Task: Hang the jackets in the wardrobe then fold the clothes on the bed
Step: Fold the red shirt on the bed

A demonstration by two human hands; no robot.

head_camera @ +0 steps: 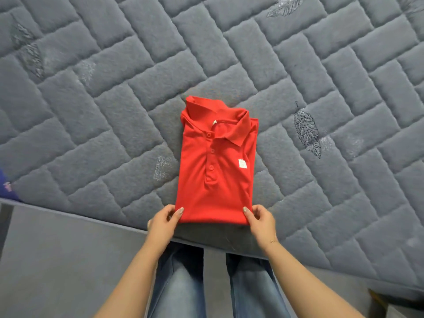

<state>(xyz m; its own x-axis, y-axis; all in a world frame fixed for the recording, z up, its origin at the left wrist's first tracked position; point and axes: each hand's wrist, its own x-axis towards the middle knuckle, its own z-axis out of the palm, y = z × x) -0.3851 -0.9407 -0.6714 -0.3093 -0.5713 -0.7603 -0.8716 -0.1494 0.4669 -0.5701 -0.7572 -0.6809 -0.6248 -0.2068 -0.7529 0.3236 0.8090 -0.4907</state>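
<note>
A red polo shirt lies folded into a narrow rectangle on the grey quilted bed, collar pointing away from me, a small white tag on its chest. My left hand pinches the shirt's near left corner, thumb on top of the cloth. My right hand pinches the near right corner the same way. Both corners sit close to the bed's front edge.
A bit of blue cloth shows at the far left edge of the bed. The bed's front edge runs across below my hands, with my jeans-clad legs against it. The quilt has leaf prints.
</note>
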